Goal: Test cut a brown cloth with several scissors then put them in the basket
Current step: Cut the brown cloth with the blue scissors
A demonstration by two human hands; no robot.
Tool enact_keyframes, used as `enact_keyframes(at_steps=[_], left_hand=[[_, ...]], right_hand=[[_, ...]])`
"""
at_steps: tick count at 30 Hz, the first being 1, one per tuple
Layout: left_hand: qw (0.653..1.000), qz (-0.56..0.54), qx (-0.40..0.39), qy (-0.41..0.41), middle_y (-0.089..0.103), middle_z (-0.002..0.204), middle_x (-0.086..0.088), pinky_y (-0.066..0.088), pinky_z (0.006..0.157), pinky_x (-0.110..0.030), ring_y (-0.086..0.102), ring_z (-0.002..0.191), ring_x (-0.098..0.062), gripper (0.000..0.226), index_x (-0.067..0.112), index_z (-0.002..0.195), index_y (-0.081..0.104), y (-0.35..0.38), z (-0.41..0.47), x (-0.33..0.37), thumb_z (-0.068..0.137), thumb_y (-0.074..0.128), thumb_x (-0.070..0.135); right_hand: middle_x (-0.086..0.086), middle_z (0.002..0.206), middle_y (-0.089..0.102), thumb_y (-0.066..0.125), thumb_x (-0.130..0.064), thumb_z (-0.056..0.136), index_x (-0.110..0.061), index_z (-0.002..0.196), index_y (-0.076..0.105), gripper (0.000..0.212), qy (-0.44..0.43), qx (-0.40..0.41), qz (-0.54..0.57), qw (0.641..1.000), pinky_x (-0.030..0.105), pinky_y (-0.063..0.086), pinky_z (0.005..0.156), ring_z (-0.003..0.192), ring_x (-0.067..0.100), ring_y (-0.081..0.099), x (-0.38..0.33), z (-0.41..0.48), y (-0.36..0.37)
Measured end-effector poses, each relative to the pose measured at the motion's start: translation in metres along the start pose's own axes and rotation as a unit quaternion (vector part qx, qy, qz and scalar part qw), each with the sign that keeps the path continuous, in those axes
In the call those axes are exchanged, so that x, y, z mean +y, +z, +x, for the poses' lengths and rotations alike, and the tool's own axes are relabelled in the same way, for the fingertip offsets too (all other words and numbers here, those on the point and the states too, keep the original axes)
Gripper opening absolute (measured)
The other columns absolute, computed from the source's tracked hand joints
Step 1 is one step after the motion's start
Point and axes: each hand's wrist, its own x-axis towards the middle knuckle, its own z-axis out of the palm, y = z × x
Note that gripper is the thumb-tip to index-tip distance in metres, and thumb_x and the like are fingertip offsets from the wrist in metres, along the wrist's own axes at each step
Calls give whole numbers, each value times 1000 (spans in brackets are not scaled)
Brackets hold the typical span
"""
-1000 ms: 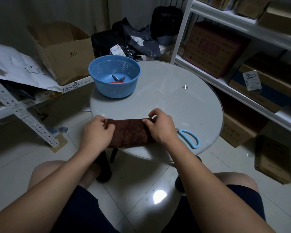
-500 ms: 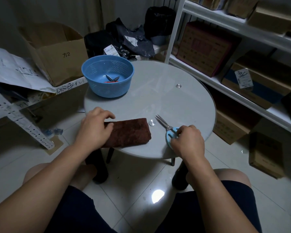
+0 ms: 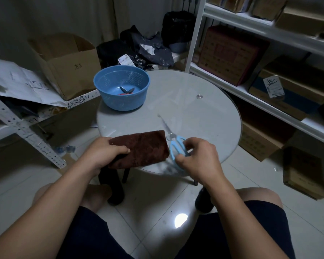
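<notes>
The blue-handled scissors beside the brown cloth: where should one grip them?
Grip the light-blue plastic handle loops from the near right, where the right hand is: the loops face the person and the thin metal blades point away.

A round glass table (image 3: pixel 204 116) fills the centre of the frame. An open cardboard box (image 3: pixel 67 66) and loose papers (image 3: pixel 21 85) sit upper left, black bags (image 3: pixel 148 47) lie top centre, and white shelving (image 3: pixel 195 32) holds cartons (image 3: pixel 230 55) at right.
</notes>
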Motion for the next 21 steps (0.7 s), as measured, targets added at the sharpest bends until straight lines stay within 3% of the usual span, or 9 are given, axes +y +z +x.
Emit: enact_keyframes(at_steps=[5, 8, 11, 13, 15, 17, 18, 21], left_hand=[[977, -209, 16, -43, 75, 79, -12, 58, 50, -31, 70, 55, -20, 10, 14, 86, 69, 8, -21, 8, 84, 65, 5], [939, -336, -32, -68, 76, 98, -17, 60, 66, -47, 74, 67, -26, 15, 12, 96, 70, 16, -32, 8, 89, 56, 9], [863, -486, -132, -28, 69, 121, -24, 53, 92, -56, 71, 102, -35, 40, 3, 114, 70, 18, -39, 3, 92, 38, 13], [804, -565, -186, -20, 61, 132, -25, 42, 106, -57, 59, 123, -38, 53, -1, 131, 58, 15, -42, -4, 90, 31, 17], [763, -607, -223, -17, 63, 128, -23, 45, 105, -52, 61, 120, -36, 55, 0, 125, 63, 17, -42, -9, 83, 29, 12], [767, -602, -223, 11, 70, 110, -20, 57, 90, -45, 69, 103, -32, 52, 4, 106, 72, 25, -43, -12, 73, 33, -2], [777, -590, -218, 32, 72, 107, -21, 58, 86, -43, 71, 100, -32, 53, 4, 108, 71, 29, -44, -13, 69, 38, -8], [794, -553, -233, 96, 65, 122, -27, 49, 101, -49, 62, 117, -38, 71, 2, 132, 54, 38, -45, -9, 64, 69, -7]], right_hand=[[-10, 89, 73, 76, -27, 72, -28, 101, 66, 30, -26, -79, 126, 989, 24, 55, 63, 67, 5, 66, -15, -26, 33], [-7, 82, 70, 76, -35, 79, -28, 100, 65, 25, -27, -78, 138, 987, 35, 60, 67, 70, 11, 68, -19, -40, 53], [-6, 89, 71, 68, -46, 88, -25, 104, 61, 27, -85, -31, 82, 993, 34, 53, 68, 76, 16, 64, -19, -49, 61], [-8, 90, 69, 66, -48, 88, -26, 103, 58, 28, -106, 4, 73, 992, 32, 51, 68, 76, 14, 62, -19, -52, 58], [-10, 88, 67, 65, -52, 84, -29, 102, 56, 30, -121, 24, 57, 991, 35, 51, 75, 76, 14, 61, -20, -51, 53], [-11, 89, 63, 58, -57, 81, -31, 103, 52, 35, -142, 37, 8, 989, 38, 44, 83, 79, 17, 58, -23, -50, 48], [-10, 89, 62, 55, -58, 80, -31, 103, 50, 36, -155, 47, -24, 986, 39, 41, 83, 79, 18, 57, -25, -49, 45], [-6, 84, 61, 52, -50, 75, -26, 102, 52, 37, -183, 93, -115, 972, 40, 34, 70, 71, 25, 56, -31, -47, 39]])
